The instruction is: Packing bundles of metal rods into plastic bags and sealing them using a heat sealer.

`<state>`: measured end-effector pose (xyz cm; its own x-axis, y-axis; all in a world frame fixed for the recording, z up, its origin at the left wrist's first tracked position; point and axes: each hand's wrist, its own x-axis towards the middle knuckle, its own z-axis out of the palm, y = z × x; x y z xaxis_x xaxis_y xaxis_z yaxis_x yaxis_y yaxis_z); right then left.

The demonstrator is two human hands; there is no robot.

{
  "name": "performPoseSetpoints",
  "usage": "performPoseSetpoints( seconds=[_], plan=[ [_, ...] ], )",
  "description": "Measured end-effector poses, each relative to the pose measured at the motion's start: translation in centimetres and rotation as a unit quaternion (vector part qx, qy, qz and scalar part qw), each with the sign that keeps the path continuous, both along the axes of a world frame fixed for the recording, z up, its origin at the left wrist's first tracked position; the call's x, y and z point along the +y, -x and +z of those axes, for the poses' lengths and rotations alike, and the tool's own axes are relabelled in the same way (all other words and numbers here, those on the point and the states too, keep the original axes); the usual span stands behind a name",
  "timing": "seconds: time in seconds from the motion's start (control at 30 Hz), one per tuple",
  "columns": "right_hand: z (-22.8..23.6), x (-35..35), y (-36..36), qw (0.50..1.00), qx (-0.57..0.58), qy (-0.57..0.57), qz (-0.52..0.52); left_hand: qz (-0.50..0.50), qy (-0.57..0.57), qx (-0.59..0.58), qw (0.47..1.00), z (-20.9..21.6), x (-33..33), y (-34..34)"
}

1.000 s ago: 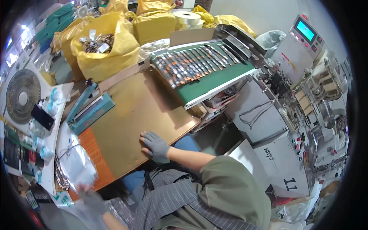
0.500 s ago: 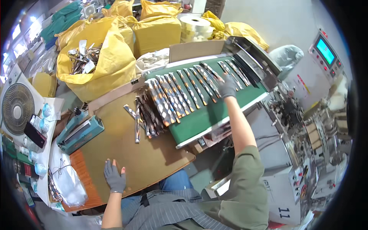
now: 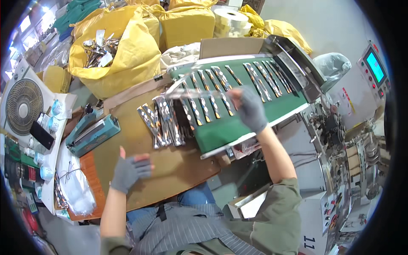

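Note:
My right hand (image 3: pixel 250 110), in a grey glove with bare fingertips, is closed on one end of a slim wrapped packet (image 3: pixel 197 93). Blurred by motion, the packet points left above the belt. Under it, more slim packets (image 3: pixel 221 78) with a black, white and orange pattern lie side by side across the green conveyor belt (image 3: pixel 223 136). A bunched pile of the same packets (image 3: pixel 163 123) rests on the brown tabletop (image 3: pixel 178 165) beside the belt's left end. My left hand (image 3: pixel 131 170), gloved alike, hovers over the tabletop near that pile, fingers spread and holding nothing.
A teal sealer-like device (image 3: pixel 93 134) stands at the table's left, near a fan (image 3: pixel 25 106) and a phone (image 3: pixel 41 135). Behind are yellow sacks (image 3: pixel 123 63), one full of scrap wrappers. Machinery with a lit control panel (image 3: pixel 374 68) flanks the right.
My right hand has come back left and nearer, now with a slim packet in it. My left hand has lifted and turned toward the pile. The whole view has shifted slightly.

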<state>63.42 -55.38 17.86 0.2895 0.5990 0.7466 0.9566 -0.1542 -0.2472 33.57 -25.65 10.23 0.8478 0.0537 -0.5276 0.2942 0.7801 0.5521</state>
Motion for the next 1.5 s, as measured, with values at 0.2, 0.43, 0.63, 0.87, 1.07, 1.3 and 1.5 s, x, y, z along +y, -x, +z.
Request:
performPoseSetpoints(
  seconds=[0.2, 0.43, 0.63, 0.87, 1.07, 1.3, 1.5],
  plan=[
    [-1.4, 4.8, 12.6, 0.957, -0.206, 0.083, 0.187, -0.127, -0.096, -0.025, 0.987, 7.7, -4.4, -0.6],
    [-4.0, 9.0, 18.4, 0.858, 0.5, -0.053, 0.108, -0.042, -0.414, 0.031, 0.909, 6.6, -7.2, 7.1],
    [-3.4, 13.2, 21.0, 0.926, 0.324, 0.068, 0.182, 0.025, -0.445, 0.046, 0.894, 2.5, -7.7, 11.8],
    [-4.8, 14.9, 29.5, 0.523, 0.81, 0.002, 0.264, 0.043, -0.029, -0.092, 0.994, 1.4, -6.7, 15.0],
    [-3.5, 14.4, 26.9, 0.8, 0.545, 0.027, 0.251, 0.011, 0.113, -0.137, 0.984, 1.2, -6.1, 15.8],
    [-3.2, 15.5, 26.1, 0.807, 0.509, 0.076, 0.289, 0.081, -0.248, -0.015, 0.965, 3.6, -8.2, 14.3],
    [1.1, 14.6, 23.2, 0.852, 0.46, -0.206, 0.141, 0.216, -0.247, -0.068, 0.942, 5.2, -6.6, 16.0]
  ],
)
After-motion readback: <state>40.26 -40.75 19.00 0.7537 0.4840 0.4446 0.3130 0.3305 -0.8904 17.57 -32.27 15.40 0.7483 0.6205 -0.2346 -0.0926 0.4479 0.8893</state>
